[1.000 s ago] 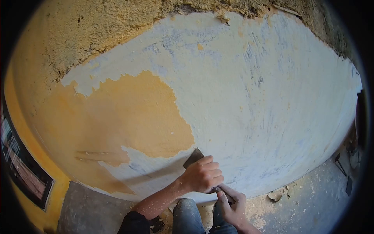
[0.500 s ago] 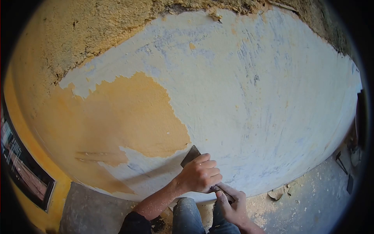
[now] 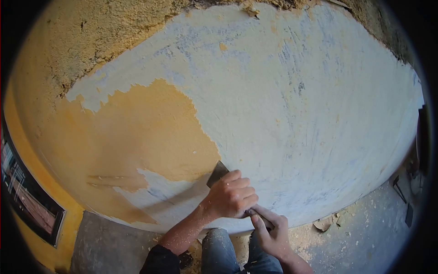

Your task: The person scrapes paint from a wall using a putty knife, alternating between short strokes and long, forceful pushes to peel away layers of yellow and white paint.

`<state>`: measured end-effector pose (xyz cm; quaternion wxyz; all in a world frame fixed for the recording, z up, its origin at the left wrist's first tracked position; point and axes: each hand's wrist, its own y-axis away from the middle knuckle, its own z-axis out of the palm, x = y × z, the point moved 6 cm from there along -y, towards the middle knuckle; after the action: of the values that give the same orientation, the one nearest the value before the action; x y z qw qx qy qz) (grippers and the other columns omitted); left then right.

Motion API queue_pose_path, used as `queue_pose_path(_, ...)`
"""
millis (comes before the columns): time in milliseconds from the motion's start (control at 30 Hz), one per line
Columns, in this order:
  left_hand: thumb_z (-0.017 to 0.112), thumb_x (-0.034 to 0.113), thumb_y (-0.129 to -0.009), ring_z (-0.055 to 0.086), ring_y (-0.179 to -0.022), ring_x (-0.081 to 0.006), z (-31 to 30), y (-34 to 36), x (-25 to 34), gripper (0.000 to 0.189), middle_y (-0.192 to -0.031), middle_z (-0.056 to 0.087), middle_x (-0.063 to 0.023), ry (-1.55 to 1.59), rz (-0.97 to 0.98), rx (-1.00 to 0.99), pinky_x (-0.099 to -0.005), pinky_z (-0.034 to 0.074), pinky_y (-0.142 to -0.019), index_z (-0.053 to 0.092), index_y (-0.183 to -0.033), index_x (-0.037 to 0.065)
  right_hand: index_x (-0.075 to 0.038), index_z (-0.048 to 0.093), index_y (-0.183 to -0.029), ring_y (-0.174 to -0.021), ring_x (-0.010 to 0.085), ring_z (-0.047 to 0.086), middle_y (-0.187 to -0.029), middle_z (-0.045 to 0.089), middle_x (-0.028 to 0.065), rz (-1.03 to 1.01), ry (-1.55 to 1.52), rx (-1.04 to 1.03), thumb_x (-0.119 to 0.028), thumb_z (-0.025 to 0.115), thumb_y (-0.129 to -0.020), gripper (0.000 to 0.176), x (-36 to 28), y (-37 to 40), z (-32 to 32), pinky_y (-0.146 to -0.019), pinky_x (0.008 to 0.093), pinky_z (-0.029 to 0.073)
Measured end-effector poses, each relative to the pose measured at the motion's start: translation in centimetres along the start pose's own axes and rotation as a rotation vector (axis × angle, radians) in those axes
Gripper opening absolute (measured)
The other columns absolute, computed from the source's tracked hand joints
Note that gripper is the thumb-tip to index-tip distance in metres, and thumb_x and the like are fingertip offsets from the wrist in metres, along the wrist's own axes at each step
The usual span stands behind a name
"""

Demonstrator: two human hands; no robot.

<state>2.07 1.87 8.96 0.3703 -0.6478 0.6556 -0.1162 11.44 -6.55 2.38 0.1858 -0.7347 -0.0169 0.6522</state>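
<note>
Hands [image 3: 253, 214] grip a scraper [image 3: 217, 174], partly hiding the pale wall [image 3: 255, 114].

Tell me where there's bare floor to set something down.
The barest patch is the grey floor at lower left, between the yellow wall and the dark left sleeve. It is crowded beyond the right hand: crumbs and a curled flake litter the floor, with dark objects farther right.
</note>
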Motion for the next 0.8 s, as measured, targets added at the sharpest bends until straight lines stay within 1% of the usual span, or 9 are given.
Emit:
queue_pose_path(100, 0.064, 0.022, -0.062, 0.047, -0.058, -0.0152, -0.4, -0.1, 0.1, 0.018, -0.057, 0.04, 0.002, 0.109, 0.055, 0.014, -0.0311, 0.035, -0.058, 0.049, -0.058, 0.015, 0.005, 0.065, -0.122, -0.06, 0.0003, 0.043, -0.064, 0.061, 0.0004, -0.045, -0.105, 0.047, -0.009, 0.061, -0.095, 0.031, 0.6, 0.8, 0.5, -0.051, 0.0203, 0.034)
queue_pose_path(200, 0.065, 0.022, -0.061, 0.047, -0.059, -0.0152, -1.0, -0.4, -0.3, 0.019, -0.057, 0.04, 0.0019, 0.061, 0.031, 0.013, -0.0314, 0.035, -0.059, 0.048, -0.058, 0.015, 0.005, 0.065, -0.123, -0.06, 0.0003, 0.045, -0.063, 0.061, 0.0006, -0.067, -0.044, 0.018, -0.009, 0.061, -0.095, 0.031, 0.4, 0.1, 0.5, -0.052, 0.0198, 0.035)
queue_pose_path(300, 0.066, 0.022, -0.061, 0.048, -0.059, -0.0158, -0.3, -0.3, 0.4, 0.019, -0.057, 0.04, 0.0015, 0.08, 0.02, 0.028, -0.032, 0.035, -0.059, 0.048, -0.058, 0.015, 0.005, 0.064, -0.123, -0.06, 0.0005, 0.043, -0.063, 0.059, -0.0003, -0.003, -0.042, -0.001, -0.008, 0.061, -0.095, 0.031, 0.1, 0.3, -0.3, -0.051, 0.0202, 0.034)
queue_pose_path(400, 0.066, 0.022, -0.06, 0.048, -0.059, -0.0162, -0.9, -0.8, -0.3, 0.02, -0.057, 0.04, 0.0011, 0.11, 0.039, 0.023, -0.0322, 0.035, -0.059, 0.048, -0.058, 0.015, 0.005, 0.065, -0.123, -0.06, 0.0006, 0.042, -0.062, 0.058, -0.0004, -0.111, -0.093, 0.041, -0.009, 0.061, -0.095, 0.031, -0.2, -0.3, 0.4, -0.051, 0.0201, 0.033)
queue_pose_path(467, 0.066, 0.022, -0.06, 0.048, -0.059, -0.016, -1.2, -1.4, -1.1, 0.019, -0.057, 0.041, 0.0013, -0.018, 0.002, 0.02, -0.0316, 0.035, -0.059, 0.048, -0.058, 0.014, 0.005, 0.065, -0.122, -0.06, 0.0009, 0.042, -0.06, 0.055, -0.0012, -0.031, -0.08, 0.032, -0.01, 0.061, -0.096, 0.031, 0.0, -0.7, 0.2, -0.051, 0.0208, 0.033)
queue_pose_path(567, 0.066, 0.024, -0.059, 0.048, -0.059, -0.0162, -1.0, -1.0, -0.2, 0.02, -0.057, 0.041, 0.0011, 0.015, 0.026, 0.029, -0.0322, 0.034, -0.059, 0.048, -0.058, 0.014, 0.005, 0.064, -0.123, -0.06, 0.0006, 0.041, -0.059, 0.053, -0.0017, -0.057, -0.034, -0.009, -0.01, 0.061, -0.096, 0.031, 0.1, -1.0, -0.2, -0.051, 0.0208, 0.032)
queue_pose_path(667, 0.065, 0.024, -0.061, 0.048, -0.058, -0.0162, -1.7, -1.4, -0.6, 0.021, -0.056, 0.041, 0.001, 0.086, 0.037, 0.065, -0.0321, 0.034, -0.059, 0.047, -0.057, 0.015, 0.004, 0.064, -0.124, -0.057, 0.0012, 0.036, -0.056, 0.044, -0.0037, -0.102, -0.055, -0.004, -0.012, 0.061, -0.096, 0.032, -0.1, -1.0, 0.2, -0.05, 0.0218, 0.029)
queue_pose_path(700, 0.065, 0.023, -0.063, 0.048, -0.058, -0.0161, -2.4, -1.8, -1.6, 0.02, -0.056, 0.04, 0.0011, 0.016, -0.008, 0.06, -0.0317, 0.035, -0.059, 0.047, -0.057, 0.015, 0.004, 0.064, -0.124, -0.058, 0.0015, 0.036, -0.057, 0.043, -0.0033, -0.037, -0.067, -0.005, -0.011, 0.06, -0.096, 0.032, -1.2, -2.2, 0.6, -0.05, 0.0215, 0.029)
queue_pose_path(800, 0.064, 0.022, -0.066, 0.047, -0.057, -0.0162, -3.3, -1.7, -1.7, 0.019, -0.056, 0.039, 0.001, -0.086, -0.032, 0.05, -0.031, 0.035, -0.059, 0.047, -0.058, 0.015, 0.003, 0.064, -0.125, -0.059, 0.0013, 0.041, -0.057, 0.052, -0.001, -0.065, 0.045, -0.069, -0.011, 0.059, -0.096, 0.033, -2.8, -1.7, 0.4, -0.051, 0.0209, 0.034)
